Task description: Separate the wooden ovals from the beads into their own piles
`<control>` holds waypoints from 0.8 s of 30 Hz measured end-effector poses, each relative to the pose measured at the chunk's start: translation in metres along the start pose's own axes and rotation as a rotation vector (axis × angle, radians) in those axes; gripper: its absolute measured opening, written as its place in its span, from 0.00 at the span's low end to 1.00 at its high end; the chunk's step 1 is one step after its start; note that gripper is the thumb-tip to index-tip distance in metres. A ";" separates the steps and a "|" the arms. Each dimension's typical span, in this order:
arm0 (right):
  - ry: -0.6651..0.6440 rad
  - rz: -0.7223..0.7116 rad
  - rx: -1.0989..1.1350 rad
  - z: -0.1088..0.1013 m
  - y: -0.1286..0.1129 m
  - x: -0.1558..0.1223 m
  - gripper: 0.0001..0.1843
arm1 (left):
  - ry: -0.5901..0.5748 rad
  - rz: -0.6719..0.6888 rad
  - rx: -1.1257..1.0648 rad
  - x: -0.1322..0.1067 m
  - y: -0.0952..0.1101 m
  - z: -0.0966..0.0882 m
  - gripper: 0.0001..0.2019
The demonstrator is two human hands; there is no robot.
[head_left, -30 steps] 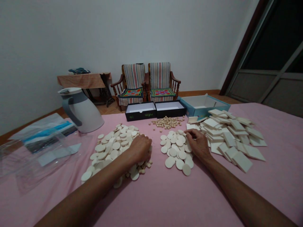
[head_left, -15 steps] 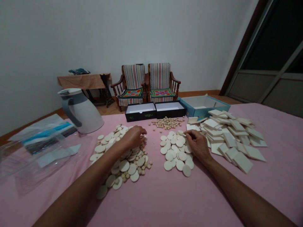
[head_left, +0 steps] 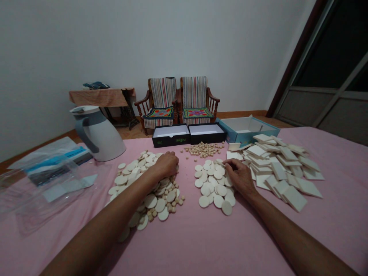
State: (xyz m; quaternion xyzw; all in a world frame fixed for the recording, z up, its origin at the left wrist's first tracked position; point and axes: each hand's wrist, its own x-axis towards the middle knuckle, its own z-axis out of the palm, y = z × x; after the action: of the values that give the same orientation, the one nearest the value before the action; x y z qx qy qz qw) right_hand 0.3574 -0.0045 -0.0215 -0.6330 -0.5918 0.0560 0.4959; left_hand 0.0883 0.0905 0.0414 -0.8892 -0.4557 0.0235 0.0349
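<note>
My left hand (head_left: 166,164) rests on the far side of a big mixed heap of pale round discs (head_left: 143,184) and small beads, fingers curled down onto the pieces. What they hold, if anything, is hidden. My right hand (head_left: 240,174) lies on the right edge of a smaller pile of round discs (head_left: 213,184), its thumb and forefinger pinched together at a disc. A heap of pale square tiles (head_left: 280,165) lies just right of that hand. A small pile of round beads (head_left: 203,149) sits behind the two disc piles.
On the pink tablecloth (head_left: 195,237) stand a white jug (head_left: 96,132) at the back left, two black trays (head_left: 188,134) and a blue box (head_left: 244,128) at the far edge. Clear plastic bags (head_left: 48,176) lie at the left. Two striped chairs (head_left: 179,101) stand beyond.
My left hand has moved from the near right side of the big heap to its far side. Several discs have shifted toward me. My right hand has stayed in place.
</note>
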 end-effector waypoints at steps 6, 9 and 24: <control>0.003 -0.024 -0.016 -0.001 -0.001 0.000 0.11 | 0.024 -0.010 -0.029 0.000 -0.005 0.004 0.10; 0.002 -0.034 -0.013 -0.001 -0.002 0.000 0.11 | 0.063 0.003 -0.066 -0.003 -0.007 0.006 0.11; -0.003 -0.059 0.003 -0.001 -0.003 -0.001 0.10 | 0.333 -0.030 -0.533 -0.031 -0.028 -0.005 0.04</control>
State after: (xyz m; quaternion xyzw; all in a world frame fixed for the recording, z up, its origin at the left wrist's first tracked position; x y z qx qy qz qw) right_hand 0.3558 -0.0062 -0.0197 -0.6146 -0.6107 0.0433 0.4975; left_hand 0.0479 0.0816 0.0491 -0.8518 -0.4467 -0.2434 -0.1249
